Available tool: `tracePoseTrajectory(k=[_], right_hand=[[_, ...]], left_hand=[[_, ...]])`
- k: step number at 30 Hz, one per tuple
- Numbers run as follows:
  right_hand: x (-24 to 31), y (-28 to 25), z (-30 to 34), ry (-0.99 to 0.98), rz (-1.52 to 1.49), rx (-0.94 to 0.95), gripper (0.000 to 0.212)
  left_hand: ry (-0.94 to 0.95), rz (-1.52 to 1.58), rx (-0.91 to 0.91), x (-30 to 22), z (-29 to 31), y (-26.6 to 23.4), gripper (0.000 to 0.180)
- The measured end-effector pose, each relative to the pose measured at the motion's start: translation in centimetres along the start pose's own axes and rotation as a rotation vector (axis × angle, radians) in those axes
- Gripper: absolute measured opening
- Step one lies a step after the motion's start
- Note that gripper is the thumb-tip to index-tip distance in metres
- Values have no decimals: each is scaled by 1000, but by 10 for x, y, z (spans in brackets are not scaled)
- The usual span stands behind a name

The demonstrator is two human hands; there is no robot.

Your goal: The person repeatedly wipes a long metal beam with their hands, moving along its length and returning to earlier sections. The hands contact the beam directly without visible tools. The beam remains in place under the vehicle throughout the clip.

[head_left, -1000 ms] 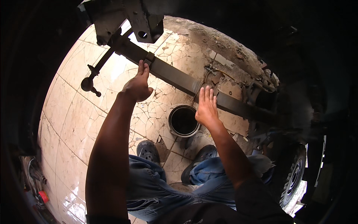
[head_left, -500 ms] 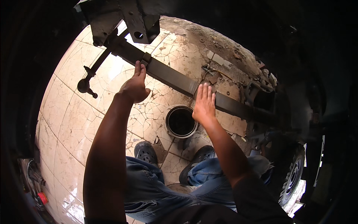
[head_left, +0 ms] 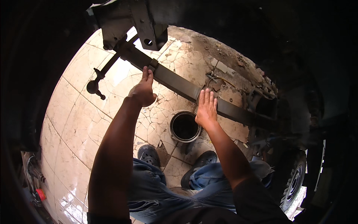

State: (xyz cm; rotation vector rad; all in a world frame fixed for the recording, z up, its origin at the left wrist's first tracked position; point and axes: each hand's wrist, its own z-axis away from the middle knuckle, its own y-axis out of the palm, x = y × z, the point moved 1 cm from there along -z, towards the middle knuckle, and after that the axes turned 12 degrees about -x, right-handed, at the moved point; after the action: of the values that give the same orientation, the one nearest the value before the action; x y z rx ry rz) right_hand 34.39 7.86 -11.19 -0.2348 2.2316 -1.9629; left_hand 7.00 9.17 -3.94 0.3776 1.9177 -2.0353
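Observation:
A long dark metal bar (head_left: 177,83), which looks like a vehicle's leaf spring, slants down from upper left to right in front of me. The fingers of my left hand (head_left: 141,93) are stretched out, their tips touching the bar beside a small metal clip (head_left: 153,63). Further right, my right hand (head_left: 207,111) lies with straight fingers on the bar, next to a second band around it that my fingers partly cover. Neither hand is wrapped round anything. Below the bar, left of my right wrist, a round metal can (head_left: 172,128) with a dark inside stands on the floor.
A dark rod with a ball joint (head_left: 92,87) hangs at the left. Above it sits a metal bracket (head_left: 147,33) with a hole. Broken tiles and rubble (head_left: 223,69) lie beyond the bar. A wheel (head_left: 295,181) stands at lower right. My feet are just below the can.
The whole view has shifted, so everything appears slightly further right and lower. Both hands keep the same places on the bar.

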Motion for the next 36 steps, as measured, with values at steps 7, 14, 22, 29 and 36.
tracePoseTrajectory(k=[7,14,22,29,36], right_hand=[[10,-1,27,-76,21,5,98],[8,-4,-3,-12,80,18,96],[17,-6,15,-104,65,16,97],[22,-12,-10,-15,15,85,99],[8,-1,-13,-52,-5,1,101]], left_hand=[[1,-48,19,2,4,0,100],[7,-6,-8,0,0,2,100],[28,23,-34,8,2,2,101],[13,-14,6,2,1,-3,102],[13,32,15,-1,1,-4,101]])
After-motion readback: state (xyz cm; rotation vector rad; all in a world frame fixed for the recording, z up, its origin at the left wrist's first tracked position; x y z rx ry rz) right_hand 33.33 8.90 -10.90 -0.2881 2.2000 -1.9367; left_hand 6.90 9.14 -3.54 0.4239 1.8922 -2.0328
